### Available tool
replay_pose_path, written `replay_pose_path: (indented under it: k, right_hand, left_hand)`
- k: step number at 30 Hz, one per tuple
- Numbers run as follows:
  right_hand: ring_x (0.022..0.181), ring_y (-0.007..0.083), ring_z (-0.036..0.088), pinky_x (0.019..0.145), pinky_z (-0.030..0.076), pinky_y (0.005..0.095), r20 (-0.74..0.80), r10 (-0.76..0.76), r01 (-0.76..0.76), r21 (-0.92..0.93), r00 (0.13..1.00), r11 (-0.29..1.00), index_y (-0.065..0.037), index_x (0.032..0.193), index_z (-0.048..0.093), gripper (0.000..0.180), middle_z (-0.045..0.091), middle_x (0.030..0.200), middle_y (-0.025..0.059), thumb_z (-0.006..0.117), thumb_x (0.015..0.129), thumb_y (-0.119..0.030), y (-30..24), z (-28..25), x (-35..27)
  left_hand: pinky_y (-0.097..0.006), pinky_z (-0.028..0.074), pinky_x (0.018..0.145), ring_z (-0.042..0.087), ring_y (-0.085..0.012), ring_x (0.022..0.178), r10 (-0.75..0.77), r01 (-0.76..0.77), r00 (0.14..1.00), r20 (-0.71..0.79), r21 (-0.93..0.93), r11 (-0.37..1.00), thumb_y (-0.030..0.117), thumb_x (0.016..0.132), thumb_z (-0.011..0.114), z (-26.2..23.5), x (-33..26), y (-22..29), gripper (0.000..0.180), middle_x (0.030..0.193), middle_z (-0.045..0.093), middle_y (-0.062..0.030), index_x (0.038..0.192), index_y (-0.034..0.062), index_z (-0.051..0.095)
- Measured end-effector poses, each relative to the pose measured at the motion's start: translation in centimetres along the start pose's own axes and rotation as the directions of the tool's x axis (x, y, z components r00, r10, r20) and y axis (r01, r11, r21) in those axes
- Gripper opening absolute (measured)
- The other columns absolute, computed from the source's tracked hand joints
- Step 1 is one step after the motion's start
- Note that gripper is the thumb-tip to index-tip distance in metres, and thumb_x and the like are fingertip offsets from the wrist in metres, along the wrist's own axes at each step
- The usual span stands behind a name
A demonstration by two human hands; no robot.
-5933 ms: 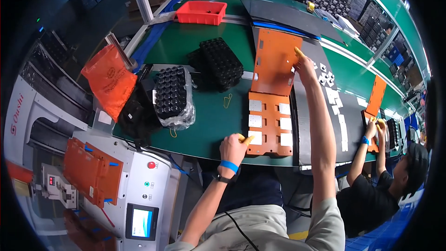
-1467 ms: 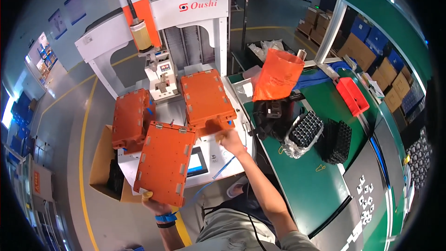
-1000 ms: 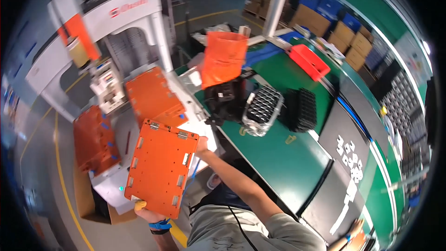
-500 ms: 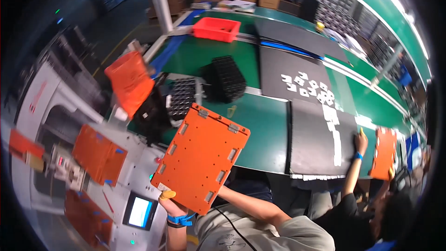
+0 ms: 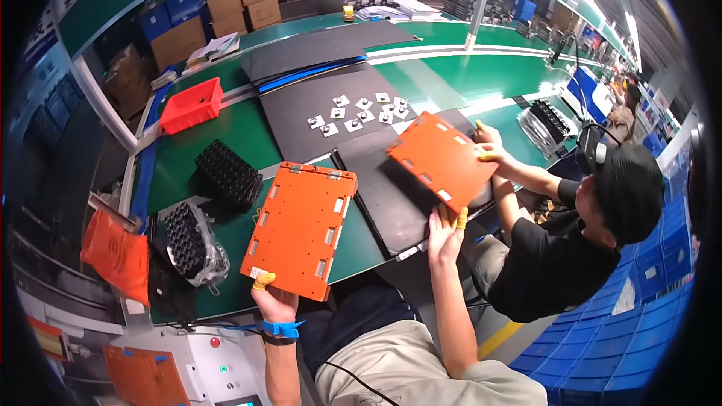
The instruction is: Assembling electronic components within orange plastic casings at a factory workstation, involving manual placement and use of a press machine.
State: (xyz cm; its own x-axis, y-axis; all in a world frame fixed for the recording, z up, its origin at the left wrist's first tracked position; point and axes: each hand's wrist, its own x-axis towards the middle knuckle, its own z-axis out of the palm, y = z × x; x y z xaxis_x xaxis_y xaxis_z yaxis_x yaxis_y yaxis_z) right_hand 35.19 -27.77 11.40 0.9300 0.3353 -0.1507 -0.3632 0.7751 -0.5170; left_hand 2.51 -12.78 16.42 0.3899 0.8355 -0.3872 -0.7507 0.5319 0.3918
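Observation:
My left hand (image 5: 274, 302), yellow cots on its fingers and a blue strap on its wrist, grips the lower-left corner of a flat orange hinged fixture plate (image 5: 299, 229). The plate is tilted up, with metal hinges along its far edge and slots down both sides. Over to the right, my right hand (image 5: 447, 237) reaches up to the near corner of a second orange fixture plate (image 5: 440, 158), its yellow-tipped fingers closed on that corner. A co-worker's hands (image 5: 492, 146) hold the same plate by its right side.
Small white pieces with dark centres (image 5: 365, 115) lie on a black mat (image 5: 282, 116). A red bin (image 5: 192, 105), black trays (image 5: 229, 177) and a bagged black tray (image 5: 192, 244) stand on the green bench. A machine (image 5: 218, 368) is at lower left, a co-worker (image 5: 556, 248) at right.
My view has swung right. The co-worker's orange plate has come over toward me, and my right hand, hidden before, now has its near corner. My left hand keeps its plate.

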Motion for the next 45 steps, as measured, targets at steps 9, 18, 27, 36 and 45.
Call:
replay_pose_path:
  k: [9,18,27,36,45]
  right_hand:
    - [0.092,0.0198,0.066,0.083,0.053,0.0305,-0.096,-0.085,0.040,-0.400,0.992,0.916,0.005,0.115,0.059,0.037,0.066,0.108,0.0087,0.072,0.084,-0.010,2.3,0.0,2.8]
    - [0.098,0.0227,0.065,0.088,0.053,0.0343,-0.024,-0.129,0.121,-0.220,0.991,0.968,0.004,0.115,0.058,0.035,0.065,0.106,0.0103,0.067,0.083,-0.008,-0.2,1.7,-0.3]
    - [0.092,0.0179,0.066,0.080,0.054,0.0290,0.049,-0.296,0.300,-0.108,0.954,0.948,-0.001,0.116,0.060,0.029,0.067,0.104,0.0067,0.064,0.089,-0.010,-7.0,4.0,-3.9]
    - [0.090,0.0207,0.067,0.082,0.053,0.0295,-0.048,-0.358,0.353,-0.097,0.932,0.931,0.002,0.112,0.060,0.029,0.068,0.104,0.0113,0.064,0.090,-0.017,-10.0,5.4,-6.5]
    - [0.086,0.0167,0.067,0.077,0.053,0.0266,-0.003,-0.373,0.371,-0.092,0.928,0.924,0.000,0.110,0.063,0.027,0.070,0.099,0.0084,0.064,0.091,-0.019,-10.5,6.2,-7.8]
  left_hand:
    - [-0.043,0.051,0.096,0.061,-0.0283,0.111,-0.004,-0.002,0.998,0.067,0.077,0.997,0.009,0.071,0.061,0.0,1.5,-0.3,0.058,0.123,0.062,-0.0082,0.129,0.0062,0.054]
    - [-0.042,0.051,0.093,0.062,-0.0277,0.108,-0.232,0.217,0.962,0.142,0.112,0.970,0.006,0.074,0.057,1.5,4.0,-1.7,0.050,0.119,0.064,-0.0090,0.124,0.0046,0.056]
    - [-0.038,0.046,0.096,0.061,-0.0242,0.107,-0.494,0.452,0.827,0.268,0.206,0.868,0.009,0.080,0.059,6.2,7.5,-7.7,0.034,0.113,0.066,-0.0087,0.114,0.0032,0.059]
    - [-0.037,0.044,0.098,0.059,-0.0230,0.102,-0.537,0.529,0.781,0.319,0.119,0.840,0.005,0.078,0.060,8.1,8.3,-16.4,0.025,0.105,0.066,-0.0057,0.102,0.0050,0.062]
    - [-0.036,0.043,0.100,0.057,-0.0217,0.109,-0.540,0.540,0.767,0.346,0.105,0.835,0.007,0.082,0.059,7.8,7.9,-18.0,0.029,0.113,0.064,-0.0066,0.112,0.0043,0.060]
